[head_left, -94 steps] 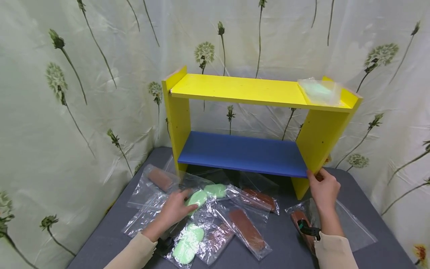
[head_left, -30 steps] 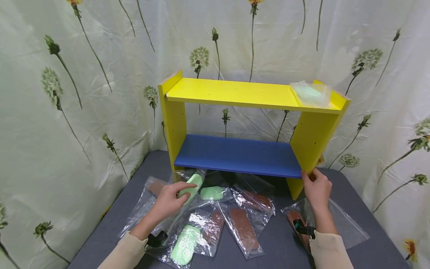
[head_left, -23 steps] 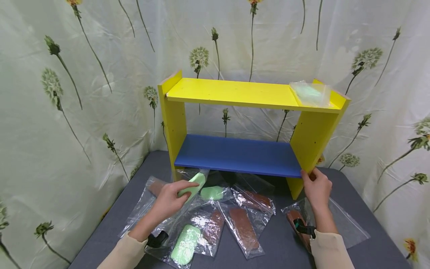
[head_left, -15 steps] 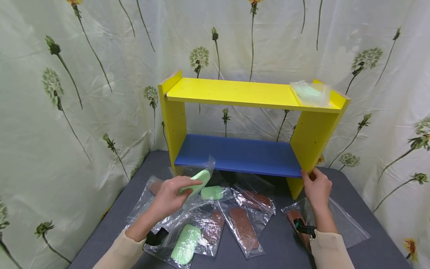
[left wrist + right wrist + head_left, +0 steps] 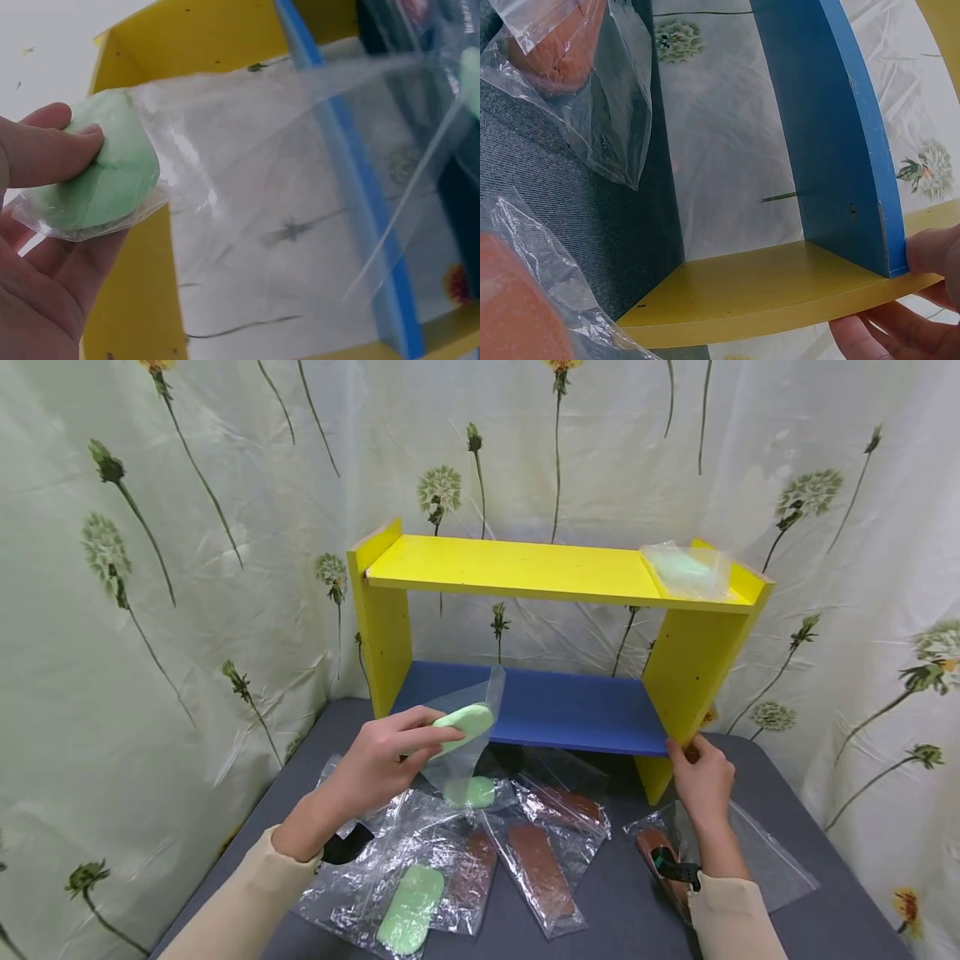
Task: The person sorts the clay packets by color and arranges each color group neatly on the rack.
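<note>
My left hand [image 5: 378, 760] pinches a pale green, rounded bar in a clear zip bag [image 5: 472, 718], held up in front of the blue lower board [image 5: 585, 706] of a yellow shelf unit [image 5: 517, 567]. The left wrist view shows the thumb lying across the green bar [image 5: 112, 176], with the rest of the bag hanging loose to the right. At the unit's right side, my right hand [image 5: 705, 777] grips the front edge of the yellow side panel [image 5: 780, 289], thumb at the corner of the blue board.
On the dark table [image 5: 607, 893] below lie several bagged bars, among them a green one [image 5: 411, 906] and a brown one [image 5: 542, 868]. Another brown bar [image 5: 660, 852] lies by the right forearm. A bagged green bar [image 5: 686, 568] rests on the top board. Flowered cloth [image 5: 225, 485] hangs behind.
My left hand has picked the bagged green bar up from the pile and raised it, moving it up and right to the blue board's height. The right hand keeps its hold on the unit.
</note>
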A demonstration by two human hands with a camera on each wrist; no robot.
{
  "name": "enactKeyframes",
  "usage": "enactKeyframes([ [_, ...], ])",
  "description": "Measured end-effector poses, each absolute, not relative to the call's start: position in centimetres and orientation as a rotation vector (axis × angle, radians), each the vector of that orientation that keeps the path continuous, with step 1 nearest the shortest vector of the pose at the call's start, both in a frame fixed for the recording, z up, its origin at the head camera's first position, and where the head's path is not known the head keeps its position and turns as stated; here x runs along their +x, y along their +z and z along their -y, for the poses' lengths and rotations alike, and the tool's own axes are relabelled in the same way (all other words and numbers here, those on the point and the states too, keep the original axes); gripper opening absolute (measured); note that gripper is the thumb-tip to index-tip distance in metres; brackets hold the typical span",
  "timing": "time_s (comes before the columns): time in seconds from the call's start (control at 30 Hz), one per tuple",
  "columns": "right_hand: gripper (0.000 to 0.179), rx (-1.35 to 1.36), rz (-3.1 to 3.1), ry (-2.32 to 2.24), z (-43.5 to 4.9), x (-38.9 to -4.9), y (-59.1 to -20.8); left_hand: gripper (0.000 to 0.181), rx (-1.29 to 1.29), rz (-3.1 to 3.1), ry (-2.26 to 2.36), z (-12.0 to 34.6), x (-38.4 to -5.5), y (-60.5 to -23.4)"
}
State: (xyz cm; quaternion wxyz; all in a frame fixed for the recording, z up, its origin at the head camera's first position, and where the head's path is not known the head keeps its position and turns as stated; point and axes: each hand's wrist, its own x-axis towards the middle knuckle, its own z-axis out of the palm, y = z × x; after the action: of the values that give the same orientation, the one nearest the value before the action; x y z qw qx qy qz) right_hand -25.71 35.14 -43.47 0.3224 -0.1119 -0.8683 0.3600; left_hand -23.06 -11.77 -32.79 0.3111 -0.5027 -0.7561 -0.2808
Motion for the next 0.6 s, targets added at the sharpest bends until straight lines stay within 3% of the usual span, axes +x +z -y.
enactKeyframes([
  [0.4, 0.034, -0.279, 2.273, 0.926, -35.0, -25.6, -43.6, 0.039, -1.604, 1.792, -0.932, 9.3, -22.9, -26.9],
  [0.6, 0.034, -0.285, 2.274, 0.938, -34.9, -25.7, -43.7, 0.035, -1.55, 1.69, -1.019, 8.8, -23.8, -24.1],
])
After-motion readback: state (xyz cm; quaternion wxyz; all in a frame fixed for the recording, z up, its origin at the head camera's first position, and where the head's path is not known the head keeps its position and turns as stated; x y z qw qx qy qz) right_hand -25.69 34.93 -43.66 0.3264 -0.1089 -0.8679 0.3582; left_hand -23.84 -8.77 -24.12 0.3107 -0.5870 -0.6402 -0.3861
